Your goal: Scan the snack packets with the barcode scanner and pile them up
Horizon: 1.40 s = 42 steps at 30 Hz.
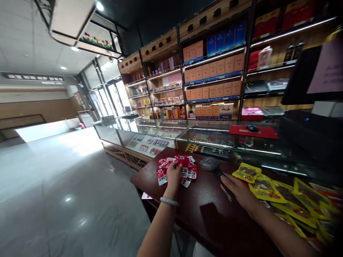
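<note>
Well, the biggest thing before me is the wall of wooden, black-framed shelving (210, 18), stacked with boxed goods; below it runs a long, glass-topped display counter (171, 132). Nearer stands the dark brown wooden table (198, 192). The larger load on it, at the right, is the loose heap of yellow-edged packets (268, 187); the smaller pile of red-and-white packets (190, 173) sits towards the far left corner. I'd judge the work to be midway: the two kinds lie apart already, but both heaps are untidy, and how many packets have been handled I can't tell. The person's right forearm crosses in front of part of the yellow heap. The right hand (237, 189) is wrapped round the handle of a black-and-grey handheld scanner (210, 163), its head between the heaps, nearer the red. The left hand (173, 175) is over the red pile, fingers drawn narrow; whether they pinch a packet, I can't tell. A pale, smooth bangle (169, 201) rings that wrist.
</note>
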### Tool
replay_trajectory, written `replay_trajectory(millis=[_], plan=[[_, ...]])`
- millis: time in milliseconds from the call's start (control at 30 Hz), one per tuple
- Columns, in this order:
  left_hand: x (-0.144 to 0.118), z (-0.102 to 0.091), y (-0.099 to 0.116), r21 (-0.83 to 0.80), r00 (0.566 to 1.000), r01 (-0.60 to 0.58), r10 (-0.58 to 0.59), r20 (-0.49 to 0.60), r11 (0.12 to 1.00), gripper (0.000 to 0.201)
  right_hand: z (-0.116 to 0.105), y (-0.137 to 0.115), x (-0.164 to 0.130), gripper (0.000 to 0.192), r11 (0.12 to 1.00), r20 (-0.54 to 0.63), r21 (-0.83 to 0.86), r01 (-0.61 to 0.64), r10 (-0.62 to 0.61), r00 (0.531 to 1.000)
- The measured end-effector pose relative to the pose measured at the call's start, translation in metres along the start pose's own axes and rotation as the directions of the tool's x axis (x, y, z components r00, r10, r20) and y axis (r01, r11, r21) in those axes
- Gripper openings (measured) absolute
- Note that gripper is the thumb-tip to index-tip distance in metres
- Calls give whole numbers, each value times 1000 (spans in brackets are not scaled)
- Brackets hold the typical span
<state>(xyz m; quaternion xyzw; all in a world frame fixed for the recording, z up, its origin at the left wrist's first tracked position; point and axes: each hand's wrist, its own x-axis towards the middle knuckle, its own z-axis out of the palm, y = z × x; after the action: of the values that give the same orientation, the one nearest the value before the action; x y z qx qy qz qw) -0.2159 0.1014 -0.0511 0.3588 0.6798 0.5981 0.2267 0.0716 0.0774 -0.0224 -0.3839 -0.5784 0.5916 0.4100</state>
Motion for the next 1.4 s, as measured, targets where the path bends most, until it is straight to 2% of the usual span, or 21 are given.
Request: replay_trajectory(millis=[67,133,233,333,500,600,733,800,867,967,1033,1067,1133,1200,1300,1400], plan=[[9,-33,-7,101,995,20,-10,-101,995,37,5,4,2,56,999,10,-39,-7,7,1000],[15,-58,-16,198,987,53,-21,-161,979,40,11,6,4,58,998,25,-58,-4,5,1000],[15,-73,-28,338,982,97,-34,-187,936,38,23,7,5,58,999,65,-44,0,3,998],[9,-71,-32,470,981,90,4,-195,878,34,35,5,6,59,1000,94,-31,2,1,996],[0,-61,-20,718,955,42,183,-232,695,42,40,4,4,58,1000,107,-27,8,-5,994],[-3,-59,-15,749,963,36,178,-204,662,46,30,5,-3,56,1000,58,-29,13,-11,998],[-10,-51,-13,765,965,-8,206,-164,644,46,3,3,-18,54,1000,-25,-27,9,-9,1000],[-21,-37,-7,771,952,-58,269,-150,634,46,-15,1,-27,52,1000,-63,-24,4,-6,998],[-39,-12,2,779,939,-160,336,-69,607,44,-34,-1,-35,51,1000,-102,-19,-1,-1,995],[-75,44,18,727,910,-396,347,228,560,35,-62,-3,-44,49,1000,-167,-7,-9,8,986],[-100,86,28,660,852,-522,290,436,541,40,-77,-4,-49,48,1000,-206,4,-12,12,978],[-111,105,32,648,828,-553,258,498,523,46,-82,-4,-52,48,1000,-223,10,-11,13,975],[-129,138,36,655,802,-577,186,568,489,54,-91,-3,-57,48,1000,-248,22,-9,15,969],[-140,161,39,666,792,-583,143,593,465,59,-97,-1,-63,49,999,-261,33,-7,15,965],[-143,178,40,678,792,-567,82,606,468,59,-103,3,-70,45,999,-265,53,-9,22,964],[-142,184,42,690,797,-534,18,604,490,51,-108,9,-73,41,997,-265,77,-14,34,964]])
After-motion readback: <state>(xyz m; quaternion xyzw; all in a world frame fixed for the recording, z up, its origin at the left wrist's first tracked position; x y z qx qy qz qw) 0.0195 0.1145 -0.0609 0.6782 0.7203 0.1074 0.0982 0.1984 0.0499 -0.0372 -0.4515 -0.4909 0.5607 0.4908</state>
